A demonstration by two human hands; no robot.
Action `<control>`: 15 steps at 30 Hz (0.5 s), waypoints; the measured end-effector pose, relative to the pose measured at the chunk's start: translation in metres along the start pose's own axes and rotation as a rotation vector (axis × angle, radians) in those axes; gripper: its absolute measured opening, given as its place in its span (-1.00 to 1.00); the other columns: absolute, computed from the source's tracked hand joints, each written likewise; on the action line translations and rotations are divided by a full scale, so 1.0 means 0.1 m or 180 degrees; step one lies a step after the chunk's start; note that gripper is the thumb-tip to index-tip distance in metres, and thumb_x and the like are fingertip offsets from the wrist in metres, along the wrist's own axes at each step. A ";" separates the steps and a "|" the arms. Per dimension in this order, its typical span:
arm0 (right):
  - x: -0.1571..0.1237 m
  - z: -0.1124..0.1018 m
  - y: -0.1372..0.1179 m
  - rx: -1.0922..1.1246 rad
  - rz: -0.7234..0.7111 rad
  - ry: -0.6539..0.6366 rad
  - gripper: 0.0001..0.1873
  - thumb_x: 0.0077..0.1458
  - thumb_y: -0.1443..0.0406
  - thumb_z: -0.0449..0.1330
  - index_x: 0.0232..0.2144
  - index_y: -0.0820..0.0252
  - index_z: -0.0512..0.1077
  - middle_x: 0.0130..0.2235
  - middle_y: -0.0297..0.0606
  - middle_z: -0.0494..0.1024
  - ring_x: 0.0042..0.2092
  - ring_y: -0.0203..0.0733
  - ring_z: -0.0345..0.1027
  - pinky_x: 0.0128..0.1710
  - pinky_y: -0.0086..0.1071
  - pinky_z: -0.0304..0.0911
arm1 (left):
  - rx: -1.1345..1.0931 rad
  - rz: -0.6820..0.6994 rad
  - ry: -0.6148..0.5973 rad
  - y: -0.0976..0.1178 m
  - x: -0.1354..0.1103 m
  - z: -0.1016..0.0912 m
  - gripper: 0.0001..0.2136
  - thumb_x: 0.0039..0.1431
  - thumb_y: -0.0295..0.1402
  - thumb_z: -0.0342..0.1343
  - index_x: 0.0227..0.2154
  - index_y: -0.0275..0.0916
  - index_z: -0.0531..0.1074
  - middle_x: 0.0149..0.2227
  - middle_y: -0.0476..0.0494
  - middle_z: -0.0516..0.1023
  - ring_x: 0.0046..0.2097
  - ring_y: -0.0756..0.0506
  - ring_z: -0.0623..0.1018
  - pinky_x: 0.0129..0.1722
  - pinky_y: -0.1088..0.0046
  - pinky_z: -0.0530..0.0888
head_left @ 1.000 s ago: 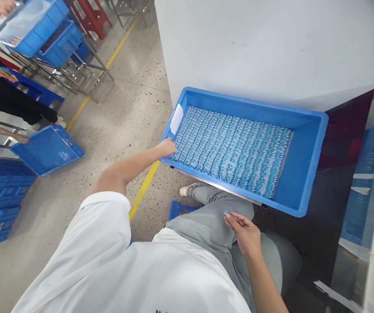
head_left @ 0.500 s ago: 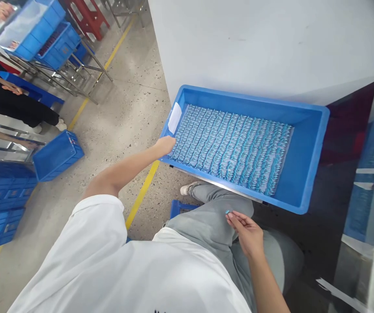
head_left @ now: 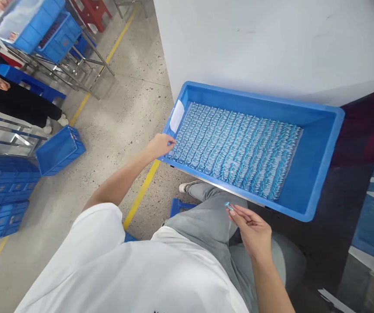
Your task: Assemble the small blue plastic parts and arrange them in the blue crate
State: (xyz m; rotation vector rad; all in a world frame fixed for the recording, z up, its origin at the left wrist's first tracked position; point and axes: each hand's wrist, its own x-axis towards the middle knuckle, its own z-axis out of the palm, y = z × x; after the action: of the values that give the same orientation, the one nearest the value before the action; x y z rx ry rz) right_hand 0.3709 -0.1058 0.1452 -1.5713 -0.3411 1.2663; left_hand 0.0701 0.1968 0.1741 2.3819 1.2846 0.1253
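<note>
A large blue plastic bin (head_left: 317, 174) lies in front of me, its floor covered with rows of small light-blue parts (head_left: 235, 150). A white paper slip (head_left: 177, 116) leans inside its left end. My left hand (head_left: 160, 145) is closed on the bin's near left corner. My right hand (head_left: 250, 228) hovers over my knee, just below the bin's near wall, and pinches one small light-blue part (head_left: 228, 205) between its fingertips.
A white wall (head_left: 271, 43) rises behind the bin. On the floor to the left stand a tilted blue crate (head_left: 59, 150), stacked blue crates (head_left: 1, 191), metal racks with blue bins (head_left: 43, 30) and a person in black (head_left: 14, 102). A yellow floor line (head_left: 141, 193) runs underneath.
My right hand has lifted slightly toward the bin with the small part. The crate on the floor at left was tipped up and set closer to the stacks. My left hand keeps its hold.
</note>
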 end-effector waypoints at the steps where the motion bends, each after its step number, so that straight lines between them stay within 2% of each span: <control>1: 0.05 0.09 -0.09 -0.0038 -0.0094 -0.0063 -0.58 -0.23 0.19 0.55 -0.26 0.19 0.62 -0.21 -0.10 0.67 -0.20 -0.03 0.59 -0.18 -0.22 0.57 | -0.0143 -0.0162 0.0202 0.08 -0.18 -0.11 -0.74 0.27 -0.34 0.03 -0.16 -0.26 0.61 -0.27 -0.20 0.66 -0.30 -0.11 0.60 -0.19 0.31 0.54; 2: 0.11 0.19 -0.19 -0.0104 -0.0163 -0.0137 -0.59 -0.22 0.18 0.55 -0.28 0.20 0.62 -0.23 -0.10 0.67 -0.21 -0.02 0.59 -0.17 -0.20 0.56 | -0.0700 -0.0510 0.0574 0.17 -0.37 -0.21 -0.73 0.29 -0.27 0.04 -0.13 -0.24 0.60 -0.28 -0.17 0.66 -0.31 -0.09 0.60 -0.25 0.35 0.55; 4: 0.27 0.44 -0.37 -0.0322 -0.0260 -0.0316 -0.58 -0.22 0.15 0.54 -0.27 0.21 0.63 -0.26 -0.12 0.67 -0.22 -0.01 0.59 -0.14 -0.15 0.55 | -0.1833 -0.0887 0.1149 0.33 -0.75 -0.33 -0.71 0.28 -0.17 0.07 -0.11 -0.20 0.58 -0.23 -0.16 0.66 -0.33 -0.06 0.60 -0.38 0.42 0.53; 6: 0.49 0.73 -0.52 -0.0589 -0.0352 -0.0574 -0.54 -0.22 0.11 0.53 -0.25 0.21 0.64 -0.26 -0.14 0.67 -0.22 -0.01 0.58 -0.11 -0.12 0.54 | -0.2456 -0.1094 0.1653 0.43 -1.07 -0.30 -0.74 0.23 -0.14 0.13 -0.17 -0.18 0.58 -0.20 -0.16 0.65 -0.33 -0.04 0.59 -0.43 0.45 0.51; 7: 0.61 0.90 -0.58 -0.0678 -0.0399 -0.0737 -0.52 -0.22 0.09 0.53 -0.24 0.20 0.63 -0.26 -0.14 0.67 -0.22 -0.01 0.58 -0.11 -0.13 0.53 | -0.2615 -0.1270 0.1898 0.45 -1.19 -0.21 -0.76 0.21 -0.15 0.15 -0.19 -0.17 0.57 -0.22 -0.15 0.64 -0.34 -0.03 0.57 -0.42 0.46 0.50; 9: 0.86 1.27 -0.63 -0.0787 -0.0435 -0.1085 -0.49 -0.24 0.06 0.53 -0.25 0.21 0.63 -0.26 -0.16 0.67 -0.22 -0.02 0.58 -0.13 -0.15 0.53 | -0.2776 -0.1801 0.2288 0.45 -1.37 0.11 -0.79 0.19 -0.18 0.15 -0.23 -0.17 0.55 -0.26 -0.13 0.62 -0.38 0.00 0.53 -0.42 0.47 0.48; 10: 0.99 1.46 -0.62 -0.0812 -0.0440 -0.1242 -0.48 -0.26 0.05 0.53 -0.26 0.22 0.62 -0.28 -0.17 0.67 -0.24 -0.04 0.58 -0.15 -0.17 0.53 | -0.2833 -0.2135 0.2332 0.45 -1.44 0.33 -0.81 0.18 -0.20 0.13 -0.27 -0.17 0.53 -0.28 -0.12 0.61 -0.40 0.00 0.51 -0.42 0.47 0.47; 12: 1.23 1.83 -0.56 -0.0966 -0.0460 -0.1508 -0.50 -0.23 0.06 0.51 -0.27 0.25 0.61 -0.32 -0.19 0.66 -0.27 -0.06 0.58 -0.23 -0.23 0.53 | -0.2965 -0.2769 0.2027 0.50 -1.57 0.82 -0.83 0.16 -0.26 0.04 -0.28 -0.16 0.49 -0.28 -0.12 0.59 -0.37 -0.01 0.52 -0.37 0.44 0.49; 13: 1.34 2.00 -0.51 -0.1135 -0.0494 -0.1592 -0.55 -0.17 0.10 0.49 -0.26 0.26 0.61 -0.31 -0.18 0.66 -0.29 -0.07 0.58 -0.28 -0.26 0.52 | -0.2974 -0.3010 0.1659 0.55 -1.63 1.06 -0.82 0.14 -0.31 -0.01 -0.29 -0.14 0.48 -0.29 -0.10 0.58 -0.34 -0.03 0.54 -0.34 0.42 0.50; 15: 1.52 2.28 -0.40 -0.1749 -0.0716 -0.1691 -0.69 -0.01 0.18 0.40 -0.24 0.26 0.61 -0.32 -0.21 0.66 -0.34 -0.13 0.57 -0.29 -0.28 0.49 | -0.3027 -0.3095 0.1263 0.71 -1.75 1.49 -0.84 0.04 -0.39 0.00 -0.36 -0.16 0.48 -0.34 -0.12 0.59 -0.31 -0.08 0.58 -0.28 0.35 0.52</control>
State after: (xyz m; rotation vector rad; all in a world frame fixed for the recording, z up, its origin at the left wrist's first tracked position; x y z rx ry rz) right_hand 0.2545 0.1447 0.1183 -1.5497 -1.2555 1.4717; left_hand 0.0672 -0.0283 0.0896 0.8402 1.8458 0.7270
